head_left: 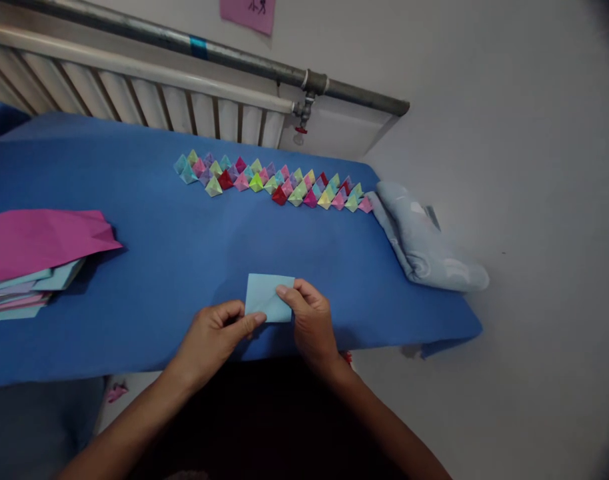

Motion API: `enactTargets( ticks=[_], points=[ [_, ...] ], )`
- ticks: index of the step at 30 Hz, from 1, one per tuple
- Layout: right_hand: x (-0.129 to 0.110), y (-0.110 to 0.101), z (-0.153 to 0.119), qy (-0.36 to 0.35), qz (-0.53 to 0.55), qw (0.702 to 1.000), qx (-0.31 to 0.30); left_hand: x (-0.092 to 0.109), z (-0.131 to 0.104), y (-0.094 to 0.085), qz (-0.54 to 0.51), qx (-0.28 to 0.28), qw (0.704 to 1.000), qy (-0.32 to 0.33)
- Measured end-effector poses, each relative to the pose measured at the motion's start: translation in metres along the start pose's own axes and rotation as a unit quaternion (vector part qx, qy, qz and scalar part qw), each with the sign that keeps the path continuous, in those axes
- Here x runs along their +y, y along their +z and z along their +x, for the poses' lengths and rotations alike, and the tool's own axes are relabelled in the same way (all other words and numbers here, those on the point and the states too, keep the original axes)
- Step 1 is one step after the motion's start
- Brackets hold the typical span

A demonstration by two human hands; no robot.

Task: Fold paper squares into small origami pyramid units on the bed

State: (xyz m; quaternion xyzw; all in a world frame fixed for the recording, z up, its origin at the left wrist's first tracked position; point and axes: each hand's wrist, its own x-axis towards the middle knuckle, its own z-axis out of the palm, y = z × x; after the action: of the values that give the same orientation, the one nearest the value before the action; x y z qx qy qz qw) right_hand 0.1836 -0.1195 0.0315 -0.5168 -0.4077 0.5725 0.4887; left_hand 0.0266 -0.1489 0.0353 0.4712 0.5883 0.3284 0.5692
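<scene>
A small light blue square of paper [264,293] is held up between my two hands, over the front part of the blue-covered table. My left hand [217,333] pinches its lower left corner, thumb on top. At the upper right side, my right hand [312,317] grips the edge with its thumb lying on the paper's face. A faint diagonal crease crosses the sheet. Beyond it, many folded paper pieces [256,182] in pink, red, yellow, green, blue and purple stand in staggered rows on the cloth.
On the left lies a stack of coloured paper [39,287] under a crumpled magenta sheet [49,240]. A folded grey-blue blanket [419,240] rests at the table's right end. Behind the blue cloth [174,247] are a white radiator [174,110] and a metal pipe [254,63].
</scene>
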Motion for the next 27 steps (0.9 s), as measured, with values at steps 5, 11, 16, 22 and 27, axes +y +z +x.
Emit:
enactTargets(
  ticks=[5,11,16,22,27],
  points=[
    [0.002,-0.001,0.003,-0.009,0.015,1.0,0.007,-0.001,0.002,-0.002,-0.003,0.015,1.0,0.013],
    [0.0,0.008,0.002,-0.021,0.049,0.998,0.016,-0.004,0.004,0.015,-0.235,-0.013,0.972,-0.007],
    [0.002,0.02,0.002,-0.006,0.093,0.996,0.002,-0.003,0.009,0.036,-0.346,0.015,0.938,-0.01],
    [0.001,0.02,0.006,0.002,0.109,0.994,-0.006,0.002,0.011,0.035,-0.276,0.038,0.96,-0.015],
    [0.001,0.017,0.011,-0.001,0.144,0.99,-0.002,0.0,0.01,0.03,-0.207,0.054,0.977,0.015]
  ],
)
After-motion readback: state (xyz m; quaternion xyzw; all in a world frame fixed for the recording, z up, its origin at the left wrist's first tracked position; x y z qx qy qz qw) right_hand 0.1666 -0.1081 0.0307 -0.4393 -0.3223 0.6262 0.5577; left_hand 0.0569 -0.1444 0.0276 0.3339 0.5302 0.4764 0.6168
